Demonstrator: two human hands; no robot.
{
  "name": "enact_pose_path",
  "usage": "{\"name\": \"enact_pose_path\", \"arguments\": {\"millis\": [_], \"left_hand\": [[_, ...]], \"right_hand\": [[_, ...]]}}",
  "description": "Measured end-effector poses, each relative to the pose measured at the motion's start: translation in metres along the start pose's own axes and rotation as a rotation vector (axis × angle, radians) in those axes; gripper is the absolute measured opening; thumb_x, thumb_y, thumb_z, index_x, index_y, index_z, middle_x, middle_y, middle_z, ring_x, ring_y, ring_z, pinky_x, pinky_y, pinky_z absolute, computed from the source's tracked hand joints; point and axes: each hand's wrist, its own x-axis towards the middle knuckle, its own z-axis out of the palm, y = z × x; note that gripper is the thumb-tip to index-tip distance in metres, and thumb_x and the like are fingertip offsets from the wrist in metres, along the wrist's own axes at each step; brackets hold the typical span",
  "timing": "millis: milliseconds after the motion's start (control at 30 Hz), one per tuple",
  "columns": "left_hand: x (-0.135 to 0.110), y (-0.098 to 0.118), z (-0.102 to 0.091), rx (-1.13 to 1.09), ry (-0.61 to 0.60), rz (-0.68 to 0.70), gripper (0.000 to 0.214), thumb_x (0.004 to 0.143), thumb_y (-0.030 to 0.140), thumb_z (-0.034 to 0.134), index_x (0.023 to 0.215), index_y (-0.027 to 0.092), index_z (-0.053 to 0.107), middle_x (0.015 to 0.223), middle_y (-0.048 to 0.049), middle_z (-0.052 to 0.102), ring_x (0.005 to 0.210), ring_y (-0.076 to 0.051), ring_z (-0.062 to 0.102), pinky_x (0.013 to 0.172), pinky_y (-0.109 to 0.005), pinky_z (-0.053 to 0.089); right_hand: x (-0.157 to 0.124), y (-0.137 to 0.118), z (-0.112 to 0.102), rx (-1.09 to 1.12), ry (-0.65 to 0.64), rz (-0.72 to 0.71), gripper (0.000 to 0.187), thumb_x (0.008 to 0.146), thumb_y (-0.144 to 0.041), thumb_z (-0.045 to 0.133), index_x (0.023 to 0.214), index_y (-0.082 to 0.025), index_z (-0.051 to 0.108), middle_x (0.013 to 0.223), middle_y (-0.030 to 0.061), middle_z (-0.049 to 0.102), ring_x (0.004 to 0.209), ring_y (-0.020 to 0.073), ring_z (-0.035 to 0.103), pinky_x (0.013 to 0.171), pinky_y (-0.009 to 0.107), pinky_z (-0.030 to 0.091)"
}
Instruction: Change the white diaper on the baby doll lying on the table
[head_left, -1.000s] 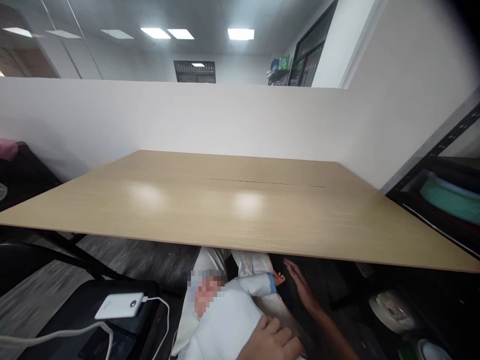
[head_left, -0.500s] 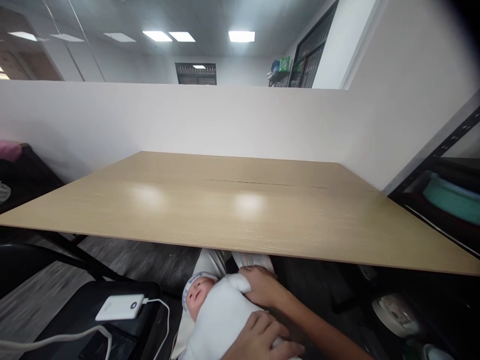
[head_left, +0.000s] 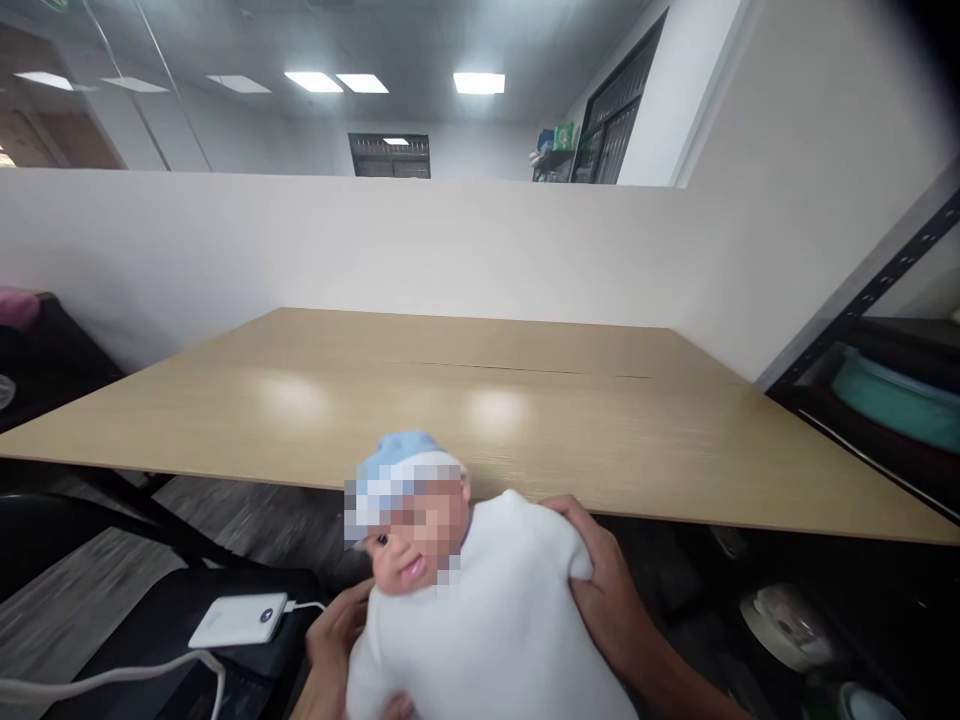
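A baby doll (head_left: 480, 610) in a white outfit and a blue-and-white cap is held upright in front of me, just below the near edge of the wooden table (head_left: 480, 420). My left hand (head_left: 337, 640) grips the doll's side at the lower left, its fingers curled around the body. On the other side, my right hand (head_left: 600, 585) clasps the doll's shoulder, with the thumb over the white cloth. The doll's lower body runs out of the bottom of the picture.
A white power bank (head_left: 238, 620) with a white cable lies on a black seat at lower left. A black shelf (head_left: 885, 400) at right holds a teal bowl (head_left: 900, 400). White partition walls (head_left: 450, 250) stand behind the table. More bowls sit on the floor at lower right.
The doll lay low on my lap before; both hands have now taken its sides and lifted it upright, so its head reaches the table edge.
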Motion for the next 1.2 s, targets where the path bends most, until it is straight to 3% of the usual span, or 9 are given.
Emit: {"name": "enact_pose_path", "arguments": {"millis": [67, 133, 333, 467, 600, 767, 867, 1067, 1200], "left_hand": [[0.029, 0.005, 0.005, -0.092, -0.207, -0.025, 0.069, 0.086, 0.051, 0.071, 0.148, 0.03, 0.047, 0.133, -0.01, 0.071, 0.121, -0.035, 0.069, 0.097, -0.046, 0.061], [0.063, 0.012, 0.008, -0.127, -0.373, -0.039, 0.058, 0.095, 0.05, 0.062, 0.147, 0.028, 0.046, 0.133, -0.009, 0.072, 0.121, -0.031, 0.069, 0.098, -0.039, 0.058], [0.15, 0.034, 0.006, 0.055, -0.497, -0.033, 0.044, 0.09, 0.058, 0.066, 0.121, 0.027, 0.062, 0.113, -0.005, 0.078, 0.101, -0.031, 0.074, 0.082, -0.033, 0.053], [0.181, 0.034, 0.016, 0.21, -0.518, 0.017, 0.044, 0.085, 0.063, 0.068, 0.106, 0.025, 0.064, 0.103, -0.0068, 0.079, 0.096, -0.034, 0.073, 0.074, -0.033, 0.048], [0.194, 0.027, 0.017, 0.305, -0.517, 0.035, 0.049, 0.083, 0.067, 0.07, 0.107, 0.026, 0.062, 0.1, -0.007, 0.078, 0.094, -0.034, 0.073, 0.07, -0.033, 0.046], [0.201, 0.005, 0.007, 0.269, -0.413, 0.069, 0.055, 0.086, 0.064, 0.07, 0.125, 0.027, 0.06, 0.12, -0.0078, 0.075, 0.108, -0.033, 0.069, 0.086, -0.039, 0.051], [0.214, -0.012, 0.012, 0.232, -0.373, 0.09, 0.054, 0.09, 0.064, 0.066, 0.128, 0.026, 0.06, 0.124, -0.0087, 0.073, 0.112, -0.033, 0.068, 0.093, -0.041, 0.051], [0.264, -0.038, 0.04, 0.253, -0.222, 0.127, 0.062, 0.092, 0.067, 0.061, 0.134, 0.021, 0.056, 0.129, -0.0127, 0.07, 0.115, -0.033, 0.065, 0.098, -0.044, 0.049], [0.303, -0.061, 0.052, 0.32, -0.215, 0.204, 0.056, 0.096, 0.064, 0.057, 0.131, 0.021, 0.06, 0.127, -0.0115, 0.07, 0.116, -0.033, 0.062, 0.101, -0.044, 0.046]], "right_hand": [[0.009, -0.001, -0.01, 0.006, 0.07, 0.032, 0.026, 0.076, -0.022, 0.056, 0.101, -0.024, 0.062, 0.092, -0.0005, 0.07, 0.082, 0.0203, 0.063, 0.071, 0.027, 0.047], [0.024, -0.002, -0.021, -0.083, 0.099, 0.034, 0.023, 0.079, -0.024, 0.055, 0.101, -0.024, 0.061, 0.091, 0.0, 0.07, 0.081, 0.0208, 0.063, 0.07, 0.028, 0.046], [0.066, 0.009, -0.07, -0.731, -0.049, 0.054, 0.008, 0.085, -0.02, 0.056, 0.092, -0.024, 0.057, 0.082, 0.0018, 0.07, 0.071, 0.0203, 0.06, 0.062, 0.028, 0.031], [0.079, 0.036, -0.086, -0.865, -0.122, 0.042, 0.012, 0.089, -0.029, 0.062, 0.085, -0.023, 0.053, 0.083, 0.0057, 0.072, 0.069, 0.0209, 0.06, 0.059, 0.028, 0.027], [0.076, 0.067, -0.099, -0.851, -0.106, 0.006, 0.017, 0.093, -0.039, 0.06, 0.085, -0.025, 0.058, 0.09, 0.0064, 0.073, 0.078, 0.0243, 0.064, 0.064, 0.031, 0.037], [0.062, 0.104, -0.135, -0.754, -0.07, -0.061, 0.026, 0.096, -0.05, 0.061, 0.107, -0.028, 0.067, 0.109, 0.0089, 0.073, 0.1, 0.031, 0.066, 0.083, 0.04, 0.05], [0.065, 0.12, -0.148, -0.736, -0.076, -0.044, 0.025, 0.099, -0.05, 0.057, 0.104, -0.027, 0.065, 0.105, 0.0094, 0.072, 0.096, 0.0306, 0.065, 0.082, 0.042, 0.051], [0.111, 0.145, -0.137, -0.784, -0.036, -0.077, 0.032, 0.103, -0.052, 0.048, 0.095, -0.024, 0.06, 0.095, 0.0099, 0.069, 0.088, 0.0288, 0.062, 0.08, 0.041, 0.048], [0.156, 0.167, -0.133, -0.84, 0.011, -0.132, 0.031, 0.104, -0.049, 0.045, 0.094, -0.023, 0.057, 0.094, 0.0101, 0.068, 0.088, 0.0285, 0.061, 0.08, 0.041, 0.046]]}}
